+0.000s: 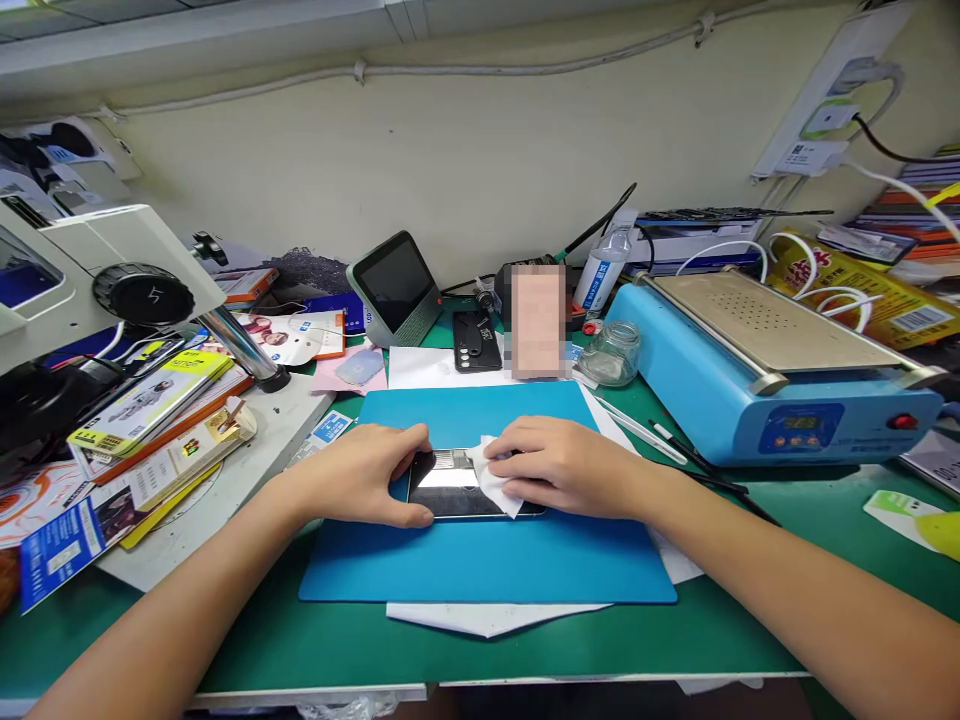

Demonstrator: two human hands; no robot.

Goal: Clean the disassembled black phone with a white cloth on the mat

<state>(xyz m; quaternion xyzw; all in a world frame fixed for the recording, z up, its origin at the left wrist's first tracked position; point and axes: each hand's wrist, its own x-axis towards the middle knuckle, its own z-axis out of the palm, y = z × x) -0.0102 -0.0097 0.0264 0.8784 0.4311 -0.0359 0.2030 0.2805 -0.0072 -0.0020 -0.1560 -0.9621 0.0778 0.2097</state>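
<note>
A smartphone lies sideways on a blue mat, its dark glossy face up and reflecting light. My left hand grips its left end, with the thumb along the near edge and the fingers at the far edge. Bunched in the fingers of my right hand is a white tissue, pressed onto the phone's face right of the middle. The phone's right part is mostly hidden under that hand.
On the right stands a blue heating-plate machine. A glass jar, a water bottle, a black phone and a smart display line the back. Left are a microscope stand and stacked boxes. Tweezers lie right of the mat.
</note>
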